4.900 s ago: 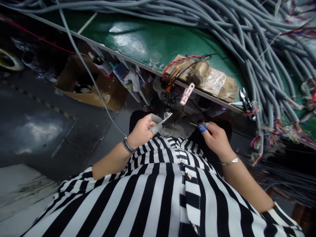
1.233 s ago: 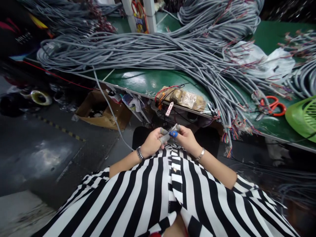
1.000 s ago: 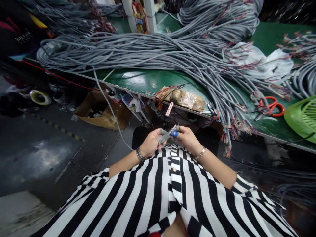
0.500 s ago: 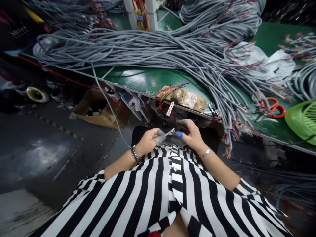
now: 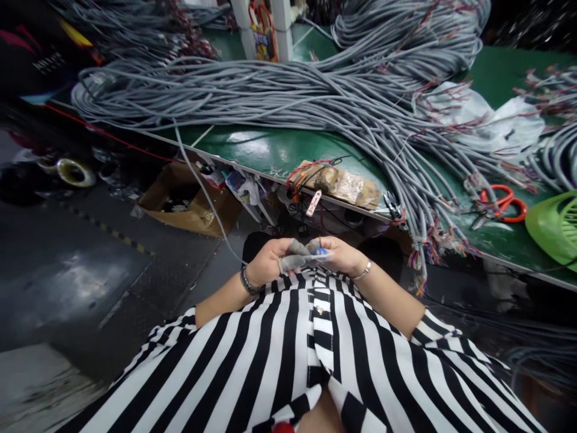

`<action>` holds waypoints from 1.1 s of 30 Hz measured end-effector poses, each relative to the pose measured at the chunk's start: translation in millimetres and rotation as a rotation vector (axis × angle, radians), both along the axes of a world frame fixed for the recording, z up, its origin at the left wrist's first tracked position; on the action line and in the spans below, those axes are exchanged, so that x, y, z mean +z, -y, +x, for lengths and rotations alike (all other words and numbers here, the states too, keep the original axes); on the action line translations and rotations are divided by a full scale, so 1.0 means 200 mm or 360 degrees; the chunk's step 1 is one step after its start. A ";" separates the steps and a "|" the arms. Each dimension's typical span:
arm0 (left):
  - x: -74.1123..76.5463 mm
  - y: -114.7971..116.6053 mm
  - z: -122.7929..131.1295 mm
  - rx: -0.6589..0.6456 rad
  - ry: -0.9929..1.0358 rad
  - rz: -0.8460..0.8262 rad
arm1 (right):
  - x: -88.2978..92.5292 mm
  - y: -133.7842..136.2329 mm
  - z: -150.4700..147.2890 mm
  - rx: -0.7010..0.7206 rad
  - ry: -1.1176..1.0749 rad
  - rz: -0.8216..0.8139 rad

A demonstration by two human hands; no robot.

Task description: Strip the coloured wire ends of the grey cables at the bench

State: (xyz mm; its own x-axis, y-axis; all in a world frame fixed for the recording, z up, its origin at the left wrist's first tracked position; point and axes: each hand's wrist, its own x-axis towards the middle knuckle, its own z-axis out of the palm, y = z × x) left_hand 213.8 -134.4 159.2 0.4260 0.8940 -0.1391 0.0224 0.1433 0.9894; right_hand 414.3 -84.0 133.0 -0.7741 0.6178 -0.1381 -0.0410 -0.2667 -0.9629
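Note:
Close in front of my striped shirt, my left hand [image 5: 270, 260] grips a grey cable, its fingertips wrapped in greyish covers. From that hand the grey cable [image 5: 205, 201] runs up to the bundle on the bench. My right hand [image 5: 340, 255], with a blue wrap on the thumb, pinches the cable's end, and the fingertips of both hands meet there. How the end looks is mostly hidden by the fingers. Straight ahead, a large bundle of grey cables [image 5: 252, 90] lies along the green bench [image 5: 288, 141], its stripped coloured wire ends hanging over the front edge.
On the bench's front edge sits a taped cardboard piece [image 5: 351, 183] with a pink tag [image 5: 314, 203]. Red-handled scissors [image 5: 502, 201] and a green plastic basket [image 5: 552, 225] are at the right. Below the bench at left stands an open cardboard box [image 5: 189, 201].
My right hand has moved left and closed on the cable's end, where it was apart with fingers spread. My left hand keeps hold of the cable. The view has shifted slightly.

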 end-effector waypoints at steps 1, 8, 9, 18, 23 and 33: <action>-0.02 0.01 0.00 0.0148 0.0140 -0.0106 | -0.03 -0.01 0.00 -0.0053 0.0046 0.0083; -0.04 0.00 -0.08 0.0744 0.0302 -0.0154 | -0.12 -0.05 0.06 -0.0844 0.0705 0.0940; -0.03 0.01 -0.09 0.0739 0.0239 -0.0149 | -0.11 -0.04 0.06 -0.0865 0.0629 0.0950; -0.02 0.04 -0.06 0.0586 -0.0185 -0.0052 | 0.03 0.02 -0.09 -0.0705 0.0382 0.0649; -0.05 0.05 -0.05 0.0630 -0.0319 0.0205 | 0.01 0.01 -0.10 -0.0773 0.0560 0.0539; -0.06 0.05 -0.02 0.0552 -0.0170 0.0028 | 0.05 0.07 -0.15 -0.0691 -0.0005 -0.0048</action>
State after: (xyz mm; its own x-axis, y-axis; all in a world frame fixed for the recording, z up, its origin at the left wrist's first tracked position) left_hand 210.7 -143.7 147.1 0.0806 0.9855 -0.1495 0.0788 0.1432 0.9866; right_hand 384.4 -98.0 143.2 -0.4438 0.8819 -0.1591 -0.1585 -0.2519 -0.9547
